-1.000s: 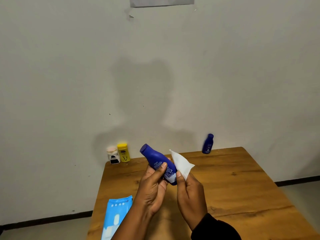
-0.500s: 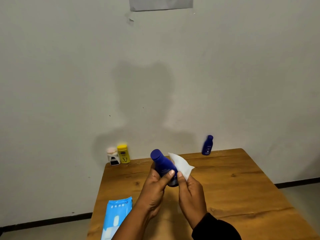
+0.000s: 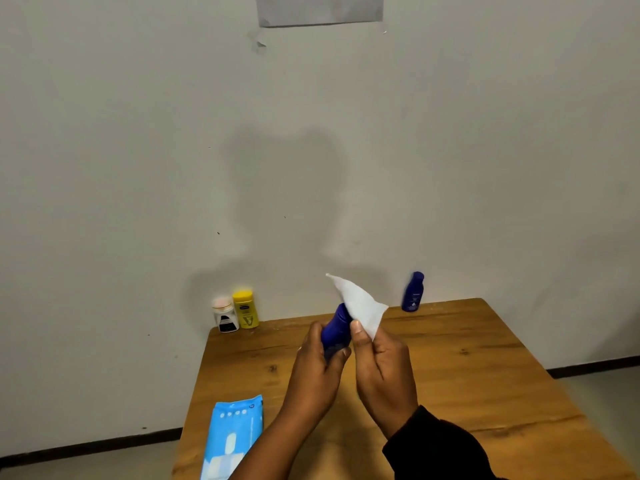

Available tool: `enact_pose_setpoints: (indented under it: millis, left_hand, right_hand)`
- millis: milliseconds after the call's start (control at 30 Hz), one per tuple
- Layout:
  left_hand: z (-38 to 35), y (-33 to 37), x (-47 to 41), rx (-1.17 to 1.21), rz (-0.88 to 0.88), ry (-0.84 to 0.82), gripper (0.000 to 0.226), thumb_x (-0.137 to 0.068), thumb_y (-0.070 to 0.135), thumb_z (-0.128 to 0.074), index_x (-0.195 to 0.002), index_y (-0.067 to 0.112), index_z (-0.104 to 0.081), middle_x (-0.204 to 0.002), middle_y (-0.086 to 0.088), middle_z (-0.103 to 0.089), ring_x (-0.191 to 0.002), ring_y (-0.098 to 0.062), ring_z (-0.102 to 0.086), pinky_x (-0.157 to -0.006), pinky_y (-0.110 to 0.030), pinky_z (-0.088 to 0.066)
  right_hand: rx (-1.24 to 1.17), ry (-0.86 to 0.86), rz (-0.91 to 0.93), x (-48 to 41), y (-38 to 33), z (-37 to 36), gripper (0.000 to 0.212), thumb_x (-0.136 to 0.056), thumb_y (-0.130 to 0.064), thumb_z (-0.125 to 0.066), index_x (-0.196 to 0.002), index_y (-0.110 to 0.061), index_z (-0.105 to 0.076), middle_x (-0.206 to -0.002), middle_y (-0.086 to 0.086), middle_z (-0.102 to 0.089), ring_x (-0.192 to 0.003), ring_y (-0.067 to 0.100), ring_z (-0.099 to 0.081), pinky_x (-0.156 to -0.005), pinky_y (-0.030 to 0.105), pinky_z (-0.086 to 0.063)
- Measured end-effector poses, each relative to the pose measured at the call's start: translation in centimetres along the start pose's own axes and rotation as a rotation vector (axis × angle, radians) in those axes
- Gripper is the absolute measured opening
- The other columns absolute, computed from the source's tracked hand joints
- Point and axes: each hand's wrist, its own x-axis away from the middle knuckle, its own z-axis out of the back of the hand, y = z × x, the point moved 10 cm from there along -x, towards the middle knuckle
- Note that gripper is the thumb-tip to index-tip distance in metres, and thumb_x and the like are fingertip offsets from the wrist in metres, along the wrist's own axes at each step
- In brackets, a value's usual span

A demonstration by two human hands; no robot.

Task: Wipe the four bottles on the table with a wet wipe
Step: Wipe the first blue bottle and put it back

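My left hand (image 3: 313, 368) grips the big blue bottle (image 3: 334, 332) over the table's (image 3: 467, 375) middle; right hand (image 3: 381, 362) pinches the wet wipe (image 3: 360, 304) against its top; white bottle (image 3: 225, 315) & yellow bottle (image 3: 245, 309) far left, small blue bottle (image 3: 412, 292) far right (wiped or not, can't tell).

1. The blue bottle (image 3: 335, 329) in the left hand (image 3: 315, 372) looks like smooth plastic with a slight sheen.
2. The wet wipe (image 3: 360, 306) in the right hand (image 3: 384, 368) is thin, white, matt and creased.
3. The worktop (image 3: 467, 375) beneath both is brown wood with visible grain and dark knots.
4. The wipe pack (image 3: 232, 441), left of the left hand, is glossy plastic film.
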Motion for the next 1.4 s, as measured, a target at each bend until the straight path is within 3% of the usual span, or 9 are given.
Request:
enact_pose_setpoints:
  millis: [267,367,467,667,833,1000,1100,1200,1400]
  left_hand:
    - [0.3,1.3,0.1,-0.201,-0.071,-0.024,0.035,-0.092,0.031,-0.062,-0.121,0.032,-0.043,-0.115,0.009,-0.058,-0.102,-0.01,-0.058,-0.087,-0.028,-0.054]
    - [0.4,1.9,0.2,-0.191,-0.078,-0.045,0.03,-0.094,0.031,-0.057,-0.121,0.031,-0.044,-0.113,0.009,-0.06,-0.099,-0.009,-0.059,-0.082,-0.024,-0.053]
    - [0.5,2.2,0.3,-0.179,-0.061,-0.065,0.027,-0.094,0.035,-0.056,-0.119,0.034,-0.047,-0.104,0.008,-0.063,-0.081,-0.009,-0.061,-0.068,-0.021,-0.051]
    - [1.2,3.2,0.9,-0.26,-0.067,-0.044,0.043,-0.087,0.048,-0.062,-0.127,0.039,-0.049,-0.11,0.019,-0.06,-0.095,-0.005,-0.06,-0.08,-0.02,-0.054]
    - [1.7,3.0,1.2,-0.256,-0.03,-0.019,0.032,-0.091,0.033,-0.06,-0.123,0.036,-0.055,-0.109,0.012,-0.068,-0.089,-0.006,-0.062,-0.079,-0.029,-0.056]
    - [0.4,3.1,1.9,0.095,0.114,-0.147,0.012,-0.095,0.029,-0.057,-0.102,0.039,-0.057,-0.094,0.009,-0.069,-0.079,-0.011,-0.068,-0.072,-0.031,-0.058]
    - [-0.2,2.5,2.4,0.412,0.286,-0.206,0.02,-0.095,0.03,-0.057,-0.114,0.028,-0.061,-0.1,-0.005,-0.073,-0.08,-0.02,-0.071,-0.064,-0.033,-0.059]
    - [-0.1,2.2,2.8,0.671,0.402,-0.185,0.031,-0.096,0.03,-0.053,-0.118,0.011,-0.062,-0.096,-0.018,-0.073,-0.069,-0.029,-0.068,-0.051,-0.032,-0.053]
    - [0.1,2.5,2.1,0.898,0.421,-0.169,0.07,-0.09,0.068,-0.032,-0.123,0.015,-0.063,-0.114,-0.014,-0.072,-0.106,-0.03,-0.069,-0.094,-0.046,-0.053]
  right_hand:
    - [0.411,-0.074,0.177,-2.4,0.5,0.8,0.029,-0.1,-0.03,-0.04,-0.115,-0.015,-0.06,-0.092,-0.006,-0.06,-0.081,0.005,-0.06,-0.071,0.013,-0.046]
    - [0.446,-0.155,0.269,-1.3,-0.9,-0.6,0.044,-0.099,-0.033,-0.037,-0.134,-0.011,-0.051,-0.122,-0.001,-0.061,-0.113,0.008,-0.057,-0.095,0.015,-0.045]
    - [0.52,-0.244,0.339,-1.0,-1.3,-1.5,0.055,-0.096,-0.031,-0.037,-0.148,-0.012,-0.032,-0.151,0.004,-0.04,-0.14,0.012,-0.035,-0.116,0.031,-0.028]
    - [0.662,-0.264,0.275,-3.0,-0.2,-0.3,0.052,-0.096,-0.037,-0.029,-0.133,-0.011,-0.054,-0.133,0.007,-0.058,-0.131,0.018,-0.047,-0.109,0.041,-0.042]
    - [0.781,-0.372,0.457,-0.9,-1.7,-2.7,0.045,-0.095,-0.031,-0.032,-0.113,-0.009,-0.068,-0.112,0.004,-0.067,-0.124,0.017,-0.051,-0.115,0.045,-0.03]
    - [0.651,-0.345,0.43,-1.7,-1.5,-1.2,0.044,-0.096,-0.027,-0.038,-0.128,-0.006,-0.058,-0.128,0.009,-0.062,-0.133,0.006,-0.038,-0.119,0.028,-0.019]
    - [0.469,-0.31,0.322,-2.8,-1.5,0.4,0.047,-0.101,-0.029,-0.034,-0.147,-0.025,-0.035,-0.15,-0.009,-0.04,-0.141,-0.003,-0.023,-0.117,0.021,-0.023]
    - [0.436,-0.344,0.324,-1.6,-1.5,0.0,0.05,-0.101,-0.03,-0.034,-0.151,-0.025,-0.028,-0.155,-0.01,-0.032,-0.145,0.001,-0.018,-0.119,0.027,-0.021]
    - [0.586,-0.516,0.347,1.6,-0.3,-2.6,0.059,-0.098,-0.042,-0.026,-0.153,-0.022,-0.019,-0.159,-0.004,-0.023,-0.147,0.005,-0.012,-0.122,0.036,-0.016]
